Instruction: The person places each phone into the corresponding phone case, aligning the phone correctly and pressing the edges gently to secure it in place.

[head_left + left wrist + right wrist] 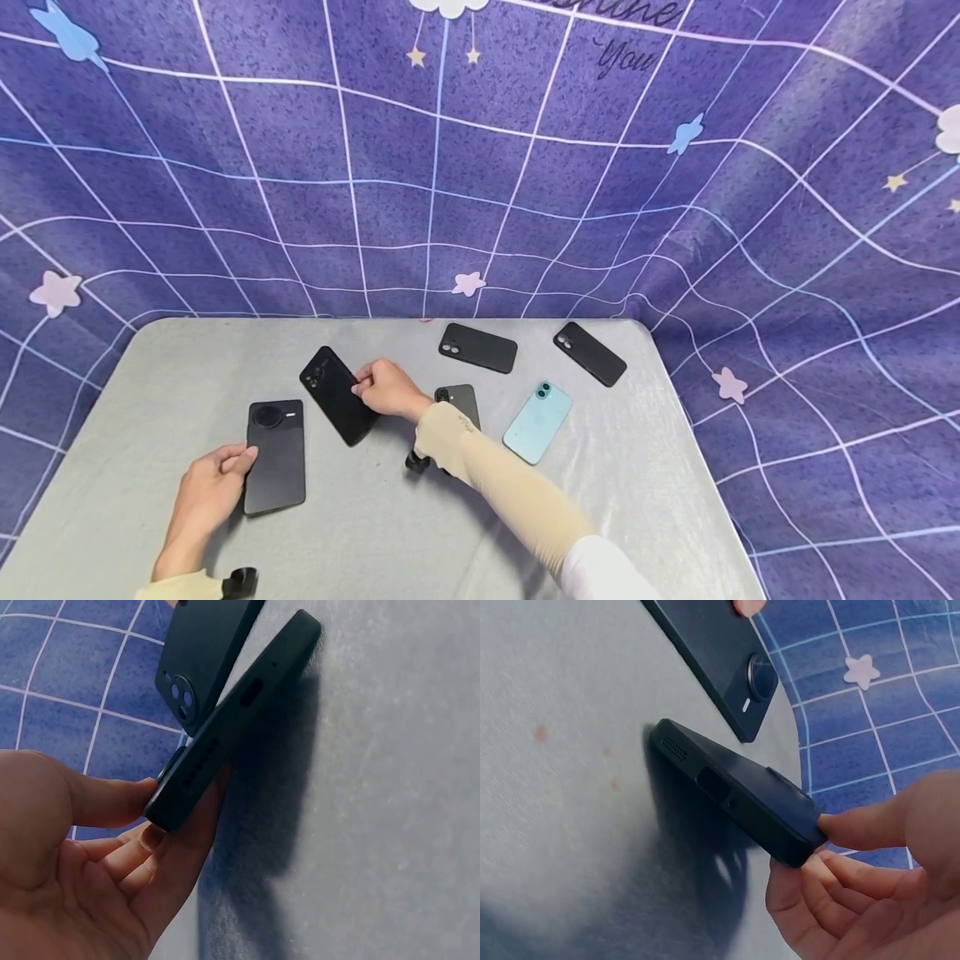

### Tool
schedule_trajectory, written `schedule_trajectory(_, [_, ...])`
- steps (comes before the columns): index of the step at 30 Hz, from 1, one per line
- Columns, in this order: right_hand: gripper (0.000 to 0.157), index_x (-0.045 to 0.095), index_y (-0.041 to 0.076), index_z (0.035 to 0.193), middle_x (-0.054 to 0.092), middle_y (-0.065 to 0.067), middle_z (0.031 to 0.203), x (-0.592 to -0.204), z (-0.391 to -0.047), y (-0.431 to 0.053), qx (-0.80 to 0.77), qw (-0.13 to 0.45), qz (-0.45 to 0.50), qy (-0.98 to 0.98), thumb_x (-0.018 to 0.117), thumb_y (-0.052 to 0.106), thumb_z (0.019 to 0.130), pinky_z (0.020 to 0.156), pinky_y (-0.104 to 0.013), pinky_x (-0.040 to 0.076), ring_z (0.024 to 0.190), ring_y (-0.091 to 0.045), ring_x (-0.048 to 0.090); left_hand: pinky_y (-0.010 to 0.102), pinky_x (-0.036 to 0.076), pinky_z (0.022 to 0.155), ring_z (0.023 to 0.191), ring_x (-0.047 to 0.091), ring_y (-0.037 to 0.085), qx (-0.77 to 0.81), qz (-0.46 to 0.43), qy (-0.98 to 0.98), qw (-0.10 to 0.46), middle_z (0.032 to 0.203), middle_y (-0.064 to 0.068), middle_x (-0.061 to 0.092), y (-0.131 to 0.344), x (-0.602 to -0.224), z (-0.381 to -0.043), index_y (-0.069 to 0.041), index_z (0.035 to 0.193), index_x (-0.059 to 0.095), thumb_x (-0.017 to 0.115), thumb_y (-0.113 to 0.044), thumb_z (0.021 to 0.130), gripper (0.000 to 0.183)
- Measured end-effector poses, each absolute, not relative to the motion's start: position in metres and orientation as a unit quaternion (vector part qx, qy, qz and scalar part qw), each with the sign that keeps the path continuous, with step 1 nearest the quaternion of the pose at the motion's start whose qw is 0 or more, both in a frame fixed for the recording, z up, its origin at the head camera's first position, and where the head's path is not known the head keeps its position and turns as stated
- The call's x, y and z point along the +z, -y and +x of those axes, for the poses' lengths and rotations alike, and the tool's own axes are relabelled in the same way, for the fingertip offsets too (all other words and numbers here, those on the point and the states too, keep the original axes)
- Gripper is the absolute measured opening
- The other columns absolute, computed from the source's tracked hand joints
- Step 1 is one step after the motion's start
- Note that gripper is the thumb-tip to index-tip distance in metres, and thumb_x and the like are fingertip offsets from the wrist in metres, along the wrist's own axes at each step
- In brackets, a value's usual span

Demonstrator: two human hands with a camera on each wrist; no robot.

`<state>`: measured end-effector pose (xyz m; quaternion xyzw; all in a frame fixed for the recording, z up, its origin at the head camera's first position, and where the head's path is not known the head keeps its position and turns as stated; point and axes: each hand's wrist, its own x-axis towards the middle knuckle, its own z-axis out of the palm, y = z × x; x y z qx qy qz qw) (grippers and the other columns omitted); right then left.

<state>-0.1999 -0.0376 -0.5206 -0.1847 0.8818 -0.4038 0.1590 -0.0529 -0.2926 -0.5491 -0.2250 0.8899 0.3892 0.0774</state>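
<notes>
My left hand (212, 493) pinches a dark grey phone (276, 467) by its left edge, thumb on the back. A round camera bump sits at the phone's top, and its bottom edge (236, 716) with port and speaker holes faces the left wrist camera. Just right of it, my right hand (387, 387) grips a black phone case (336, 400) by its right edge between thumb and fingers. The case slants, camera cutouts at its upper left. In the right wrist view the case's end (720, 791) shows a port opening, tilted up over its shadow.
A light blue phone (538, 423) and a dark phone (459, 400) lie right of my hands, the dark one partly hidden by the right sleeve. Two black cases, one upper middle (480, 348) and one at right (590, 354), lie near the grey table's (187, 358) back edge.
</notes>
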Motion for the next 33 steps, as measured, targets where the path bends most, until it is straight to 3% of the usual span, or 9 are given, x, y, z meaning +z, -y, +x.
schedule_trajectory(14, [0.011,0.078,0.001,0.105,0.067,0.007,0.078,-0.527,-0.180,0.024,-0.444,0.153,-0.173,-0.866,0.071,0.007,0.099,0.075,-0.012,0.047,0.074,0.000,0.055,0.067,0.040,0.116,0.141,0.048,0.054,0.387,-0.251,-0.884,0.068,0.145,0.026,0.061,0.293,-0.550,-0.049,0.006,0.141,0.063,0.054,-0.045,0.112,0.060])
schedule_trajectory(16, [0.010,0.077,0.001,0.104,0.064,0.008,0.077,-0.526,-0.177,0.022,-0.453,0.159,-0.164,-0.862,0.071,0.007,0.099,0.073,-0.012,0.046,0.073,0.000,0.054,0.061,0.051,0.106,0.127,0.061,0.049,0.389,-0.254,-0.883,0.066,0.133,0.026,0.070,0.294,-0.550,-0.049,0.007,0.140,0.064,0.055,-0.044,0.112,0.059])
schedule_trajectory(18, [0.008,0.077,0.002,0.102,0.062,0.009,0.076,-0.526,-0.174,0.020,-0.460,0.162,-0.153,-0.860,0.072,0.007,0.100,0.072,-0.012,0.046,0.072,0.000,0.053,0.046,0.057,0.090,0.106,0.071,0.036,0.391,-0.258,-0.881,0.066,0.113,0.020,0.078,0.295,-0.550,-0.047,0.006,0.139,0.065,0.056,-0.043,0.111,0.057])
schedule_trajectory(21, [0.008,0.077,0.003,0.101,0.061,0.010,0.076,-0.525,-0.168,0.016,-0.468,0.162,-0.145,-0.857,0.072,0.009,0.100,0.070,-0.013,0.045,0.071,0.001,0.053,0.027,0.046,0.069,0.076,0.066,0.015,0.396,-0.262,-0.878,0.064,0.088,0.004,0.077,0.296,-0.548,-0.045,0.005,0.138,0.067,0.059,-0.043,0.110,0.056])
schedule_trajectory(24, [0.009,0.077,0.003,0.102,0.061,0.011,0.075,-0.523,-0.162,0.013,-0.472,0.159,-0.148,-0.855,0.073,0.010,0.100,0.070,-0.013,0.045,0.070,0.001,0.054,0.021,0.042,0.067,0.071,0.064,0.006,0.397,-0.261,-0.878,0.060,0.086,-0.002,0.078,0.297,-0.545,-0.042,0.004,0.138,0.068,0.061,-0.046,0.109,0.058])
schedule_trajectory(33, [0.013,0.077,-0.001,0.107,0.063,0.010,0.073,-0.528,-0.145,0.008,-0.513,0.160,-0.138,-0.832,0.071,0.008,0.100,0.066,-0.013,0.046,0.064,0.003,0.053,0.018,0.042,0.070,0.071,0.065,0.002,0.414,-0.257,-0.871,0.064,0.090,-0.004,0.079,0.297,-0.543,-0.040,0.006,0.140,0.066,0.062,-0.044,0.109,0.059])
